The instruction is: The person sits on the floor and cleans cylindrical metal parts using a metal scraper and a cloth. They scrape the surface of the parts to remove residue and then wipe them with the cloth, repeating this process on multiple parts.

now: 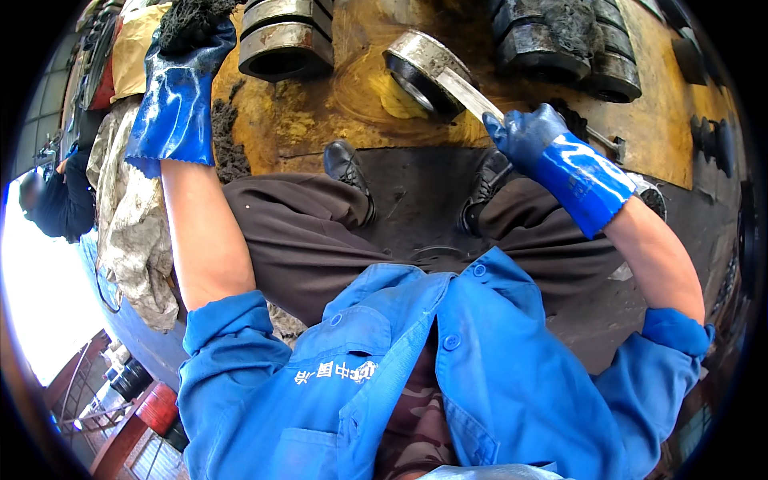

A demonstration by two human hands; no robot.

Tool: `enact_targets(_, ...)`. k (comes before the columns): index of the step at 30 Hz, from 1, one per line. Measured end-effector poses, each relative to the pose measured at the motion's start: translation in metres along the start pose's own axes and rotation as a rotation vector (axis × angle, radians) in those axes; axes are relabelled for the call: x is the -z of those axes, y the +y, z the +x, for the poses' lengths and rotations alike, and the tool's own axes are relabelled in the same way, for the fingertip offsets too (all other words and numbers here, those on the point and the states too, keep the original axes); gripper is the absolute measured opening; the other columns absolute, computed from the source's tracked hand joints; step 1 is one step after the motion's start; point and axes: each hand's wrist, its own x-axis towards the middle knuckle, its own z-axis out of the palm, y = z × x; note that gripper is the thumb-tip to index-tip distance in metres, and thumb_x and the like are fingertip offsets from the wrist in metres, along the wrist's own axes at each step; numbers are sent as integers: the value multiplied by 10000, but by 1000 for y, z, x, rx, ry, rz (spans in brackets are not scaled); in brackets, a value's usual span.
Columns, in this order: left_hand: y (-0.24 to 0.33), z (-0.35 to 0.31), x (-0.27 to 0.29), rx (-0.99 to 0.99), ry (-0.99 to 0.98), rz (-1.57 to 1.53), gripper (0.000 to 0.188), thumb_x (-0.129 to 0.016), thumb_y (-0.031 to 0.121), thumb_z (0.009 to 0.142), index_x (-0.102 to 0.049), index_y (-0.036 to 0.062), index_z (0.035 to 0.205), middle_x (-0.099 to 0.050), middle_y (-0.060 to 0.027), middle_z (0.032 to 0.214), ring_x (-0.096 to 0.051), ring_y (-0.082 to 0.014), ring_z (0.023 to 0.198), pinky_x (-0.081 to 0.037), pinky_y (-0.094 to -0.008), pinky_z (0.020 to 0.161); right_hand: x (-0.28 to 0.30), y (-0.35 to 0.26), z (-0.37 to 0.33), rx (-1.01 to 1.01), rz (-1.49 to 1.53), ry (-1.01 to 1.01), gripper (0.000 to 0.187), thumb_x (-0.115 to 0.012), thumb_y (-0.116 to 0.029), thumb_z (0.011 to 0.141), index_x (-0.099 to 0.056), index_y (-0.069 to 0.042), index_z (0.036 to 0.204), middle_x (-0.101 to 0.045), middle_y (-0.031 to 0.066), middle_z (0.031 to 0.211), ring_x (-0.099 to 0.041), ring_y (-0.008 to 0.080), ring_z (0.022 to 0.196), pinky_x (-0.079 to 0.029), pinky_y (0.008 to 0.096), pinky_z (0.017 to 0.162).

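Note:
My right hand, in a blue rubber glove, grips the shank of a steel connecting rod. The rod's big ring end rests tilted on an oily yellow bench top. My left hand, also in a blue glove, reaches up at the far left and closes on a wad of dark greasy rag beside a steel ring.
Stacked dark steel rings stand at the back right of the bench. Dirty cloth hangs at the left. My black shoes stand on a dark floor below the bench edge. Another person crouches at the far left.

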Motion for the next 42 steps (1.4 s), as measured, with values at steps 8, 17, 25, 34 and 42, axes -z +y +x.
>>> enact_targets(8, -1, 10, 4, 7, -33, -3, 432, -384, 257, 1010, -596, -6, 1278, -655, -186, 1238, -632, -346, 1097, -512, -498, 926, 19, -3, -4, -51, 13, -71, 368, -312, -225, 1072, -482, -31, 1335, -690, 143, 1005, -704, 294, 867, -523, 472, 814)
enact_targets(17, 0, 14, 1, 24, -45, 1, 438, -381, 265, 1013, -590, -5, 1287, -650, -186, 1248, -627, -348, 1109, -508, -501, 936, -2, 4, 5, 23, -62, 5, 471, -482, -143, 981, -411, -67, 1440, -679, 139, 959, -715, 282, 775, -534, 426, 611)
enact_targets(25, -5, 24, 5, 42, -55, 14, 443, -378, 271, 1015, -585, -3, 1295, -646, -186, 1258, -622, -350, 1119, -505, -503, 945, -11, -46, 1, -269, 343, 93, 453, -469, -127, 948, -421, -129, 1398, -711, 154, 972, -728, 313, 829, -566, 500, 647)
enact_targets(34, -10, 43, -1, 98, -78, 44, 450, -375, 278, 1018, -580, -2, 1304, -641, -187, 1268, -617, -351, 1130, -501, -505, 955, -11, -91, -4, -571, 783, 291, 366, -508, -71, 906, -508, -99, 1272, -710, 198, 1007, -708, 372, 924, -559, 471, 773)
enact_targets(42, -22, 29, -23, 266, -262, 76, 453, -378, 292, 1001, -584, 23, 1302, -657, -148, 1253, -627, -316, 1123, -526, -464, 923, -11, -110, 2, -651, 846, 343, 348, -493, -98, 927, -519, -93, 1274, -709, 217, 988, -714, 361, 929, -569, 490, 750)
